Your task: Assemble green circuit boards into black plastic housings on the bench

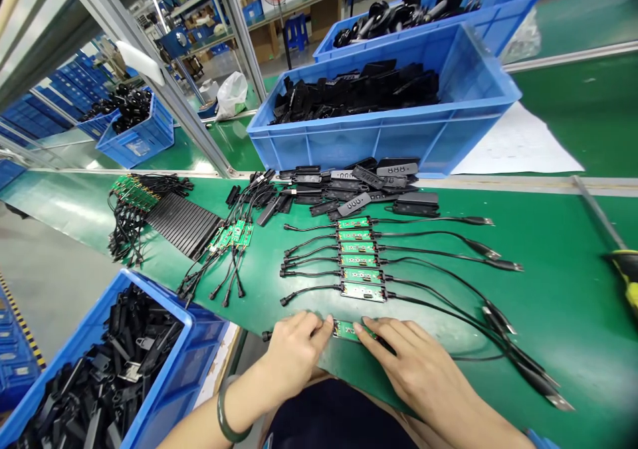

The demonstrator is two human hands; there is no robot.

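Note:
At the table's near edge lies a small green circuit board (343, 329) with black cables at its ends. My left hand (298, 346) is closed, thumb and fingers pinching the board's left end and its cable. My right hand (411, 356) grips the right end, fingertips on the board's top; its underside is hidden. Just beyond my hands, several green boards in black casings (363, 291) lie in a column. Their short cables point left, and their long USB cables (498, 263) trail right.
Loose black casings (353, 190) are heaped before a blue bin (383, 137) of black parts. More boards with cables (232, 236) and a row of black strips (182, 223) lie left. Another blue bin (192, 343) stands lower left. A yellow-handled tool (625, 273) lies far right.

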